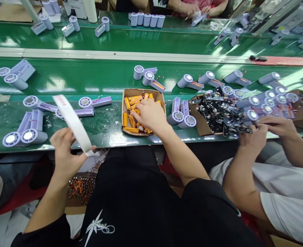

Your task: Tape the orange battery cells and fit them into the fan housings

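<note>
In my left hand (67, 151) is a roll of white tape (74, 125), held on edge over the bench's front edge, with a short loose end near my thumb. My right hand (150, 115) reaches into a shallow cardboard box (124, 128) of orange cylindrical batteries (132, 130). Its fingers are apart and touch the batteries, though some fingertips are hidden among them. To the left of the box, pale purple housings with round ends (86, 102) lie on the bench, some with wires in their open handles. Two more such housings (177, 116) rest just right of the box.
At the right, a co-worker's hands (254, 133) handle a black strip beside a box of black circuit boards (213, 113). Behind runs a green conveyor (89, 75) carrying several housings. Another person's hands (192, 11) work across the line. Below the bench stands a bin of small parts (81, 188).
</note>
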Demonstrator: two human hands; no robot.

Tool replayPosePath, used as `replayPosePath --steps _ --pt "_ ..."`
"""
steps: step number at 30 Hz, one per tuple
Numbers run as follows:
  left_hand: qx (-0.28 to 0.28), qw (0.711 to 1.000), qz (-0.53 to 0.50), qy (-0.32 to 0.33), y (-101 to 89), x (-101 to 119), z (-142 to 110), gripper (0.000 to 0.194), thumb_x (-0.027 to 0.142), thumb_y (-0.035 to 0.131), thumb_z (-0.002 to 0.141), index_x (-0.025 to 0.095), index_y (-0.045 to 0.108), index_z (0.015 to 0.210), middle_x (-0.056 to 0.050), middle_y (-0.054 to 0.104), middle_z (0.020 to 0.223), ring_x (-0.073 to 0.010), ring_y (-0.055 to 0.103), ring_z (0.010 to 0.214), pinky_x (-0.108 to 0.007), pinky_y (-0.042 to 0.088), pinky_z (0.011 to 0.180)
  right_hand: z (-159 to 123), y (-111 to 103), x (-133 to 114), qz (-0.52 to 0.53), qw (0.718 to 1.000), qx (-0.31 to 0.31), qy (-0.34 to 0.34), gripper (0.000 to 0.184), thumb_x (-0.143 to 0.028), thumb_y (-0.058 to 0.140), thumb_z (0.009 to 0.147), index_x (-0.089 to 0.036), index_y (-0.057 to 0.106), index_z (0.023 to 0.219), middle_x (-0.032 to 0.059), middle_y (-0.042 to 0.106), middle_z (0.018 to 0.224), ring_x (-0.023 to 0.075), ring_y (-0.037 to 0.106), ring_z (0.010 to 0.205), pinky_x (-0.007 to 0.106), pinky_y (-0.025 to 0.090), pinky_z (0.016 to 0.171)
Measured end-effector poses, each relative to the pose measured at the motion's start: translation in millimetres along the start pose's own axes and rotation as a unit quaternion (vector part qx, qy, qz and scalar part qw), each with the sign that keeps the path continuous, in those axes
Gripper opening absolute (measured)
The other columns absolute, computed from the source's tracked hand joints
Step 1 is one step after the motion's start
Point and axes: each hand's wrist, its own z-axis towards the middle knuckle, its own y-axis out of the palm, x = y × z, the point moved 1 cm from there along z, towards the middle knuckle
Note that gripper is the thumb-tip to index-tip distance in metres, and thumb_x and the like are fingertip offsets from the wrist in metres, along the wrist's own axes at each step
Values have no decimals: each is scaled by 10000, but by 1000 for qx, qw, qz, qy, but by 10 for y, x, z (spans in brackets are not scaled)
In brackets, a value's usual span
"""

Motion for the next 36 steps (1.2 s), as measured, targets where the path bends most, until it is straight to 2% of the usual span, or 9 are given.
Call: replayPosePath --steps 3,6,11,13,18,22,28,32,36 --pt "82 996 -7 14 119 154 151 718 307 793 915 290 488 1564 -139 630 1446 -420 516 1409 -638 488 1166 245 25 151 -54 996 -64 10 313 -389 755 1029 -100 845 1109 259 752 1341 443 639 1348 613 496 1138" --pt "65 996 18 65 270 247 206 737 155 734 883 274 502 1572 -148 680 1408 -402 514 1383 -596 488 1147 252 38 229 90 993 -51 -48 235 -311 784 1001 -131 819 1149 196 769 1324 356 674 1331 562 507 1186" --pt "50 993 78 69 342 275 169 800 58 686 824 288 568 1581 -143 722 1392 -397 511 1336 -592 471 1132 -108 -179 232 456 887 57 -40 551 -626 826 932 -217 712 1283 76 834 1157 232 795 985 415 674 923" --pt "43 992 91 72 336 292 173 856 49 689 815 308 556 1619 -133 734 1393 -392 514 1315 -576 483 1103 -270 -218 130 475 878 63 -25 659 -720 864 851 -232 723 1271 42 824 992 248 794 911 397 683 834" --pt "57 984 132 102 326 375 219 940 20 675 839 318 466 1705 -105 769 1370 -369 506 1260 -529 504 1033 -518 -92 -120 380 925 -5 -3 558 -685 852 894 -209 786 1178 48 812 892 282 779 905 375 665 836" --pt "66 980 156 100 300 458 236 957 48 696 850 385 450 1711 -67 776 1366 -362 490 1188 -631 447 1147 -598 47 -144 496 864 -86 -10 505 -669 812 936 -236 752 1187 62 852 1064 273 826 1007 406 689 978" --pt "154 975 159 35 412 814 223 835 369 830 908 346 497 1674 -141 723 1297 -370 507 1147 -692 429 1096 -646 388 -442 675 709 169 114 786 -864 711 886 -267 577 1378 141 841 1242 318 829 1187 494 709 1004" --pt "72 987 104 95 493 886 25 738 367 827 924 308 576 1616 -144 734 1139 -346 526 1111 -588 459 1035 -657 189 -37 610 735 261 139 700 -824 667 938 -300 563 1391 136 811 1278 329 795 1281 496 702 1010" --pt "-113 986 117 32 369 356 -120 742 332 857 861 277 623 1563 -174 745 1296 -399 553 1229 -592 449 1072 -737 -299 799 546 711 418 151 553 -695 710 961 -405 556 1406 96 751 1420 333 760 1337 483 669 1049"
